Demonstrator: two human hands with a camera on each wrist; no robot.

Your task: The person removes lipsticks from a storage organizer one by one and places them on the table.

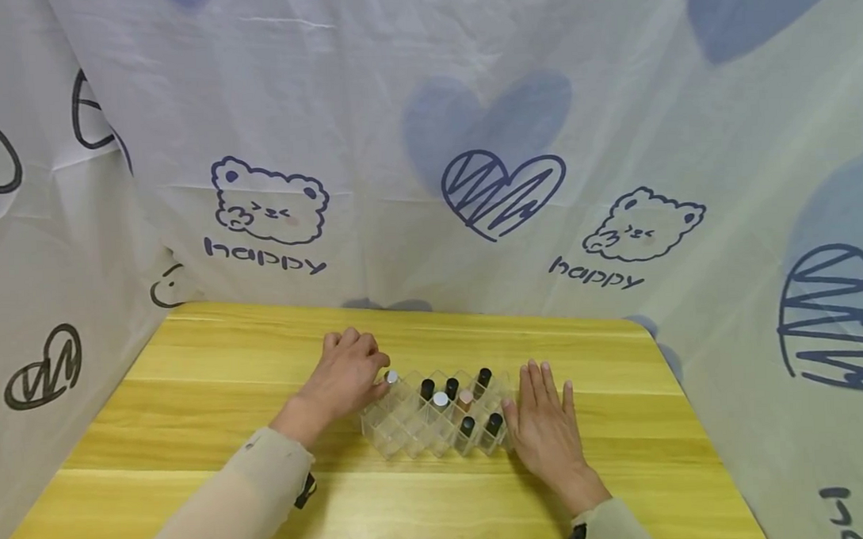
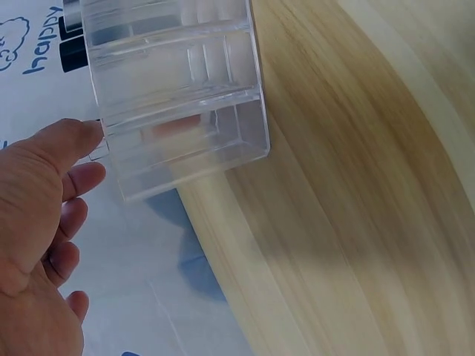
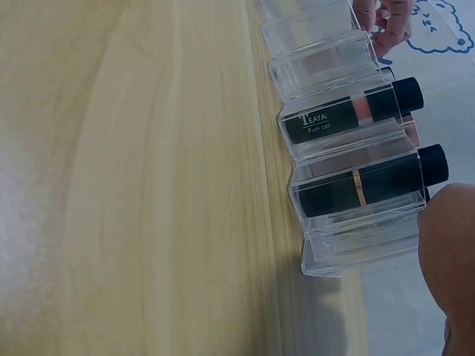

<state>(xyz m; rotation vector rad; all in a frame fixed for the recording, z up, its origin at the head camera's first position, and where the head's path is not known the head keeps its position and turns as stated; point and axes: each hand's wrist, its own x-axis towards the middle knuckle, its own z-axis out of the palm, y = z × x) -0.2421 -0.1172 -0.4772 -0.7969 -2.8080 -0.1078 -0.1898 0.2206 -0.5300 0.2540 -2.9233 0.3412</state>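
Observation:
A clear lattice organizer (image 1: 389, 439) with diamond-shaped compartments stands on the table and holds several lipstick tubes. At its back left corner my left hand (image 1: 344, 376) pinches a silver-capped lipstick (image 1: 392, 376) between thumb and forefinger; the tube's lower part is hidden. In the left wrist view, the fingertips are right at the organizer's top rim. My right hand (image 1: 547, 428) lies along the right end with fingers straight, its thumb at the organizer's edge. Black-capped lipsticks (image 3: 371, 182) sit upright in the front row, one lettered TEAYA. A pink-capped lipstick (image 1: 466, 399) and another silver-capped lipstick (image 1: 440, 399) stand mid-row.
The yellow wood-grain table (image 1: 383, 509) has rounded back corners. Behind and beside it hangs a white curtain (image 1: 395, 247) printed with hearts, bears and "happy". Dark bands circle both wrists below the sleeves (image 1: 232, 483).

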